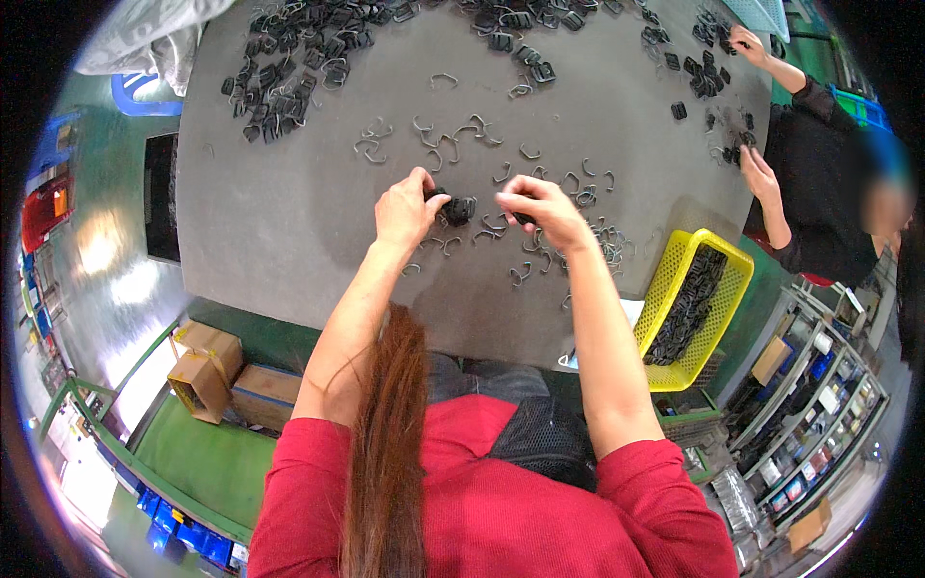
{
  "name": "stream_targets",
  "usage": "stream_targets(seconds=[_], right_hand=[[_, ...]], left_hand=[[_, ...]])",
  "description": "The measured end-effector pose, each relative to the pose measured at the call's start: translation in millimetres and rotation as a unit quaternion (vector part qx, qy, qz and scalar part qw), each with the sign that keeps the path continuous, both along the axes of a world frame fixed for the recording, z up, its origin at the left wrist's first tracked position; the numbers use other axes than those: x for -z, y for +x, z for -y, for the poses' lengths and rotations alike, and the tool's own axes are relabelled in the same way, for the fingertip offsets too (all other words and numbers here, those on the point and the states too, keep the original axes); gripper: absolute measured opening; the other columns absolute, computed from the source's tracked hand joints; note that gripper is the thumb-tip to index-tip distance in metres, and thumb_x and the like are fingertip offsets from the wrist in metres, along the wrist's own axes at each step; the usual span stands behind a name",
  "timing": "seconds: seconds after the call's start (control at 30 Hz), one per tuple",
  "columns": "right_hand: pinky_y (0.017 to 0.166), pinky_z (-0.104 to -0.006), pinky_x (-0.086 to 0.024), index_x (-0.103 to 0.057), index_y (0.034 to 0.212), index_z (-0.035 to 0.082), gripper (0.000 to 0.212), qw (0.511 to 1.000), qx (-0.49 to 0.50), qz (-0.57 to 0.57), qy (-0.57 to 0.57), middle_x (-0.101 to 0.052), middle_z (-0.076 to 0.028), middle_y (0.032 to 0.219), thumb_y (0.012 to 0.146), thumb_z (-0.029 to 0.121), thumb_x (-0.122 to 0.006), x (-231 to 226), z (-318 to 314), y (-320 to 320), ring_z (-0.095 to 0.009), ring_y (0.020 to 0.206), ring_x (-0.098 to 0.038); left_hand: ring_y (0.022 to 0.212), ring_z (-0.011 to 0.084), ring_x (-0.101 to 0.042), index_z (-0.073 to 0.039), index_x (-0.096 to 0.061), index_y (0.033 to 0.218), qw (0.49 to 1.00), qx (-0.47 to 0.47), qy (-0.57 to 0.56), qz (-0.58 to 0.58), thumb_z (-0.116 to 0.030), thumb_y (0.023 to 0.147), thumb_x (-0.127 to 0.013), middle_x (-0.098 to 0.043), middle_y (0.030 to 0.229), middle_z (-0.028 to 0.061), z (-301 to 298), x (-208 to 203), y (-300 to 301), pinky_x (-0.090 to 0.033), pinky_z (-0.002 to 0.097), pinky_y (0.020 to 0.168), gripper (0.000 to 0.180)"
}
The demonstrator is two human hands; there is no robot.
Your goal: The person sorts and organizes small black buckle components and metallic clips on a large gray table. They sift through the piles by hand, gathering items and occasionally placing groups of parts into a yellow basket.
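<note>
Over the grey tabletop [318, 193], my left hand [402, 210] is closed, thumb and fingers pinching a small black buckle-like part [461, 211]. A short gap to the right, my right hand [545, 209] is also closed, with a dark small part [523, 219] partly hidden under its fingers; its exact kind I cannot make out. Bent metal wire clips [444, 146] lie loose around both hands, with a denser cluster [605, 241] beside my right wrist.
Black buckle parts [279, 91] are heaped along the far side. A yellow basket [682, 252] of black pieces stands at the table's right edge. Another person's hands [763, 178] handle black parts at the far right. Cardboard boxes [207, 371] sit at lower left.
</note>
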State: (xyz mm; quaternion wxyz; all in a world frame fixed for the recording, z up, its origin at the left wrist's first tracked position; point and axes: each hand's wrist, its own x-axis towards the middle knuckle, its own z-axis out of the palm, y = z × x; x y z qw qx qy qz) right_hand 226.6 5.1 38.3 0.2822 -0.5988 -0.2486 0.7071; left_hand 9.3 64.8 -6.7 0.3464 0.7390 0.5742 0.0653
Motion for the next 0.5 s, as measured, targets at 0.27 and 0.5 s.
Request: stream_targets(seconds=[0.27, 0.5], right_hand=[[0.074, -0.0420, -0.050, -0.062, 0.088, 0.008, 0.037, 0.830, -0.241, 0.482, 0.144, -0.063, -0.008, 0.092, 0.067, 0.036, -0.074, 32, -6, -55, -0.029, 0.088, -0.062], [0.049, -0.0218, -0.042, -0.058, 0.100, 0.004, 0.032, 0.989, 0.031, -0.146, 0.005, -0.059, -0.004, 0.086, 0.075, 0.022, -0.069, -13, 32, 30, -0.010, 0.066, -0.057]], left_hand=[[0.069, 0.0104, -0.051, -0.006, -0.053, 0.083, 0.753, -0.041, -0.490, 0.438, -0.018, 0.078, -0.069, -0.052, 0.077, 0.0017, -40, -30, -66, -0.037, 0.0180, 0.046, 0.020], [0.068, 0.0108, -0.057, -0.009, -0.055, 0.091, 0.728, -0.116, -0.494, 0.461, -0.020, 0.081, -0.067, -0.058, 0.079, -0.0006, -22, -25, -40, -0.043, 0.0197, 0.048, 0.020]])
